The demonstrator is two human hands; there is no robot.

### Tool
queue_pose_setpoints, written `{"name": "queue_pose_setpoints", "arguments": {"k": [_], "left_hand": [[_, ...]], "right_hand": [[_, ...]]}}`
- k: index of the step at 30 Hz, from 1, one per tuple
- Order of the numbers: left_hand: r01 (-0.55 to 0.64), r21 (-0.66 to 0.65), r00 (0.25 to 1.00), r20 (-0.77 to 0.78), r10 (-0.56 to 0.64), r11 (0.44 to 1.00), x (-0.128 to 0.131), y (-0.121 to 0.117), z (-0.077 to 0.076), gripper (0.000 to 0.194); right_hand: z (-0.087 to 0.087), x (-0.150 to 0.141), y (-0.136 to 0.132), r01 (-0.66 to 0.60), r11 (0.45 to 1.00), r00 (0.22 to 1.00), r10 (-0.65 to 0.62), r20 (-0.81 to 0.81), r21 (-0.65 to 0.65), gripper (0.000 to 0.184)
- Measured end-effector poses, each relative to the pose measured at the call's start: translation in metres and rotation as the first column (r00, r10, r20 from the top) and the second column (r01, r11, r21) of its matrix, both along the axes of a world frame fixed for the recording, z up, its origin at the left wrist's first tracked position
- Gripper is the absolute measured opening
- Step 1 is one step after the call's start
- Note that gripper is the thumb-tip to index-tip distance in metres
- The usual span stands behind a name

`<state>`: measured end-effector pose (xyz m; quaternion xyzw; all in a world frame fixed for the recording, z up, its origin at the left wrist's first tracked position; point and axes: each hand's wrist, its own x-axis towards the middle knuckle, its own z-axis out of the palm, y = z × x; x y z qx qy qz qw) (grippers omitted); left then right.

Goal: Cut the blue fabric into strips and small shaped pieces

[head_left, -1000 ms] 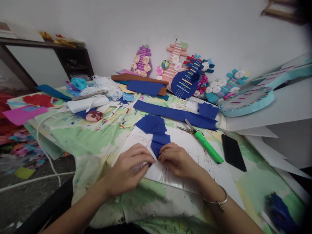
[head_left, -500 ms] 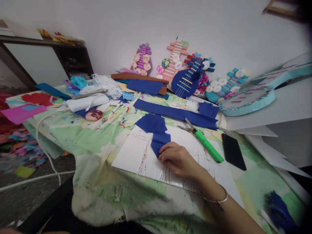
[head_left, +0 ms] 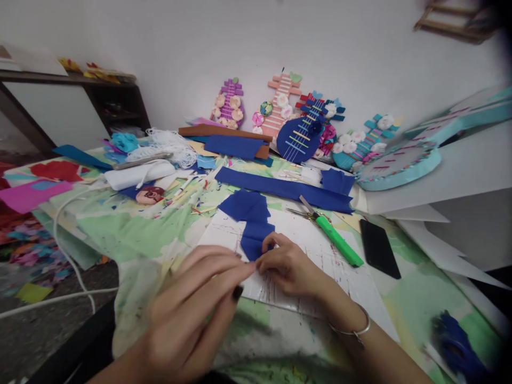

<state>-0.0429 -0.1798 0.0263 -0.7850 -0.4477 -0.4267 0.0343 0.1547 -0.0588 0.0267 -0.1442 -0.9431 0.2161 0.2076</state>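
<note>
A short dark blue strip (head_left: 256,233), paper-like or felt-like, lies folded on the white board (head_left: 216,232). My right hand (head_left: 290,266) has its fingers curled in a pinch at the strip's lower end. My left hand (head_left: 196,309), slightly blurred, reaches in from the lower left. Its fingers are pressed together and their tips meet my right fingertips; whatever is between them is hidden. A wider blue piece (head_left: 246,204) adjoins the strip's upper end. To the right are scissors (head_left: 306,214) and a green-handled cutter (head_left: 340,240).
Behind the board runs a long blue strip (head_left: 284,189). A black phone (head_left: 379,248) lies to the right. Decorated lute-shaped crafts (head_left: 298,136) lean on the wall. White string (head_left: 176,146) and a white glue gun (head_left: 140,175) with its cord lie at the left. White sheets (head_left: 440,176) stand at the right.
My left hand has come up from the bottom edge to my right fingertips. My right hand stays at the strip's lower end, its fingers more bent. The view has shifted slightly.
</note>
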Motion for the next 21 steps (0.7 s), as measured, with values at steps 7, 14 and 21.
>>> {"name": "queue_pose_setpoints", "arguments": {"k": [7, 14, 21], "left_hand": [[-0.004, -0.100, 0.949, -0.313, -0.027, 0.995, 0.020, 0.037, -0.025, 0.032], [-0.065, -0.164, 0.917, -0.399, -0.005, 0.984, 0.014, 0.038, -0.029, 0.032], [-0.111, -0.210, 0.929, -0.368, 0.026, 0.971, 0.006, 0.048, -0.028, 0.034]], "right_hand": [[0.004, 0.002, -0.001, 0.001, 1.000, 0.999, 0.000, 0.050, -0.024, 0.032], [0.004, 0.002, -0.001, 0.013, 1.000, 0.996, -0.012, 0.083, -0.017, 0.031], [0.004, 0.002, -0.002, 0.012, 0.998, 0.998, -0.009, 0.060, -0.055, 0.033]]}}
